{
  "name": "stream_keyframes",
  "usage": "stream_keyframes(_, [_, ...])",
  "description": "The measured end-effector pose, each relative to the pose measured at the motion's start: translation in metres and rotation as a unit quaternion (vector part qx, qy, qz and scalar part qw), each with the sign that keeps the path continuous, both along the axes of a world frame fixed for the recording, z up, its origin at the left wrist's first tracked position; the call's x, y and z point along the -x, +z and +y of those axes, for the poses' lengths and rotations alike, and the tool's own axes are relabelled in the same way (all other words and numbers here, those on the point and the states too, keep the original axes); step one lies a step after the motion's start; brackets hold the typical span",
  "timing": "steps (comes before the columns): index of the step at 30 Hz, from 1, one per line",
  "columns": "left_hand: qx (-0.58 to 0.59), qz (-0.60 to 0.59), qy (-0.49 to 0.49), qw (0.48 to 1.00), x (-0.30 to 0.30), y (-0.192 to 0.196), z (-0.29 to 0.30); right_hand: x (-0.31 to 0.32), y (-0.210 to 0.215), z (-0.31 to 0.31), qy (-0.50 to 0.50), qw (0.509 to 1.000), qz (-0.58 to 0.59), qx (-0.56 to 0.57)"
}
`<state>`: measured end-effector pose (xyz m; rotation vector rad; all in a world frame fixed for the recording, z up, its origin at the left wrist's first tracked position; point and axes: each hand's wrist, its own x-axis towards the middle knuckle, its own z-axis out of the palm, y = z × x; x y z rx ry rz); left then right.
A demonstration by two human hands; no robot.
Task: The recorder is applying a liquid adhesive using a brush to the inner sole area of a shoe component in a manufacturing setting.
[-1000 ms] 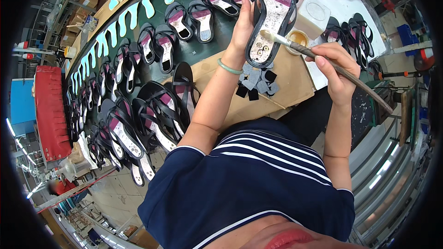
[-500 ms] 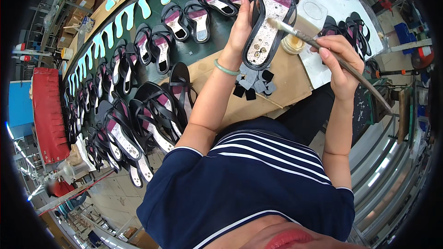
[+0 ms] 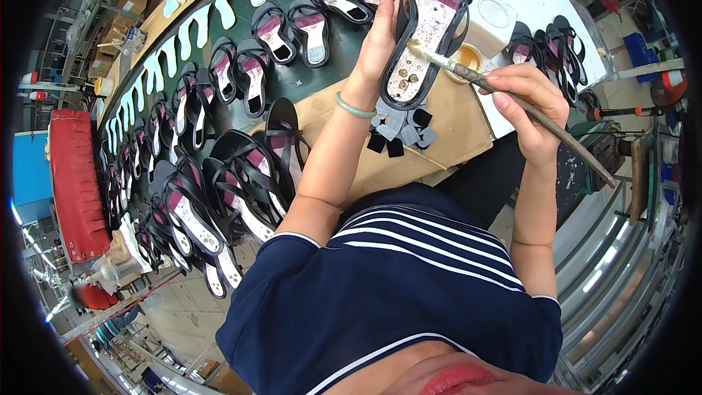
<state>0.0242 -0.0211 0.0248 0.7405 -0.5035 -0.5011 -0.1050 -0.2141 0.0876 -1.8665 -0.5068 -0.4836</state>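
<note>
The sandal [image 3: 428,25] has glossy black straps and a rough, pale insole, the brush [image 3: 512,102] a worn, stained wooden handle, the desk [image 3: 446,128] matt brown cardboard

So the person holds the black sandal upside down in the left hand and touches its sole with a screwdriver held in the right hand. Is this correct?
Not quite. The tool in the right hand is a long-handled brush, not a screwdriver; its bristle tip rests on the sole of the sandal. The head view shows this. The rest is right: the left hand holds the black sandal sole-up.
</note>
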Motion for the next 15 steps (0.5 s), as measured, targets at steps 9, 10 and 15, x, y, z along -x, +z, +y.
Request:
stream_keyframes(9, [0.001, 0.000, -0.002, 1.000, -0.0016, -0.0001, 0.0013, 0.0032, 0.0022, 0.0065, 0.031, 0.999, 0.010, 0.000])
stream_keyframes(10, [0.001, 0.001, -0.001, 1.000, -0.0011, 0.0004, 0.0016, 0.0038, 0.0016, 0.0073, 0.033, 0.999, 0.011, 0.000])
stream_keyframes(15, [0.006, -0.001, -0.012, 1.000, -0.0032, -0.0013, 0.0012, 0.0060, 0.0014, 0.0106, 0.042, 0.999, 0.024, 0.001])
